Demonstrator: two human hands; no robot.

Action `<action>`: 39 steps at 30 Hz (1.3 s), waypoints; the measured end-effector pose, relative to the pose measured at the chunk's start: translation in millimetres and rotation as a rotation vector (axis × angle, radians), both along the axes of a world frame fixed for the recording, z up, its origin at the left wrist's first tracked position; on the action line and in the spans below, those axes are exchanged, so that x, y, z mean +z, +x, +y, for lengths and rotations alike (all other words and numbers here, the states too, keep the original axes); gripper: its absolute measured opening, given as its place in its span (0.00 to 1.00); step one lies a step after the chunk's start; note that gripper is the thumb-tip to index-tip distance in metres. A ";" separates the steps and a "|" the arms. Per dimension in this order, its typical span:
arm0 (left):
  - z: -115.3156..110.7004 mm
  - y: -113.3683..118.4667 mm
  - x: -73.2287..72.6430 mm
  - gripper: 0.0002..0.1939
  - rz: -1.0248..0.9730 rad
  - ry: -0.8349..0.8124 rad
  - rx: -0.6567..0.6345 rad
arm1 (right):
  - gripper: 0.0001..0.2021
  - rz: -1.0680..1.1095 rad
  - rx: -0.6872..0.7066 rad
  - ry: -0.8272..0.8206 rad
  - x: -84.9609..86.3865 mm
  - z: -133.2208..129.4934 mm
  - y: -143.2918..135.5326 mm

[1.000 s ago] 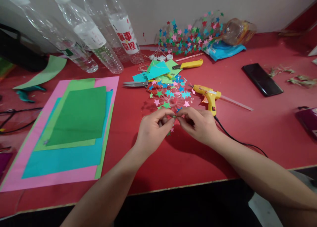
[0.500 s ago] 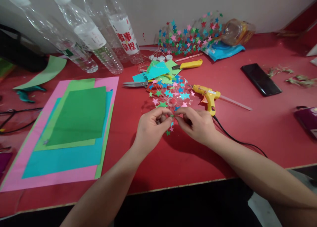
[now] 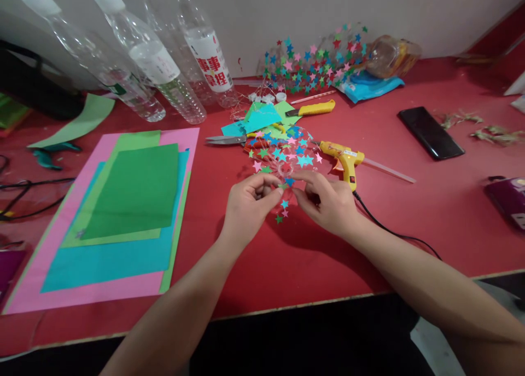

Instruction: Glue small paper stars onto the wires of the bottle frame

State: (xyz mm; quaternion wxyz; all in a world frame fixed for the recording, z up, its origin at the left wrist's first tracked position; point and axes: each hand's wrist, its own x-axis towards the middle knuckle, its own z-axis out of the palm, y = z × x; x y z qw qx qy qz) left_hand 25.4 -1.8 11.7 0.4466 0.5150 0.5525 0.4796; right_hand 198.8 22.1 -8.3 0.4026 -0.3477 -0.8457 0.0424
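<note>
My left hand (image 3: 251, 205) pinches a small light green paper star (image 3: 283, 186) between thumb and forefinger. Just right of it, my right hand (image 3: 327, 202) has its thumb and forefinger parted, close to a blue star (image 3: 289, 182). Both hands are over the near side of a clear plastic piece with many coloured stars (image 3: 283, 156) on its spread strips. A teal star (image 3: 284, 204), a pink one and a green star (image 3: 279, 219) hang at its near end, below my fingers. Part of the plastic is hidden behind my fingers.
A yellow glue gun (image 3: 343, 160) with its cord lies right of the hands. Scissors (image 3: 229, 140), paper scraps and a yellow cutter (image 3: 315, 108) lie beyond. Coloured sheets (image 3: 131, 195) are at left, plastic bottles (image 3: 209, 64) behind, a phone (image 3: 430, 132) at right.
My right thumb and forefinger have parted and drawn slightly away from the light green star. The star stays in my left hand, and the blue star now shows between the hands.
</note>
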 end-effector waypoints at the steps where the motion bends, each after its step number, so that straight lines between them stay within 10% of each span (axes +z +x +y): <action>1: 0.4 0.1 -0.1 0.03 -0.004 0.000 0.001 | 0.11 -0.017 -0.002 0.007 0.0 0.3 -0.1; 39: 3.0 -2.1 -4.4 0.05 0.038 -0.009 0.055 | 0.12 -0.099 -0.045 0.014 -0.2 1.8 1.0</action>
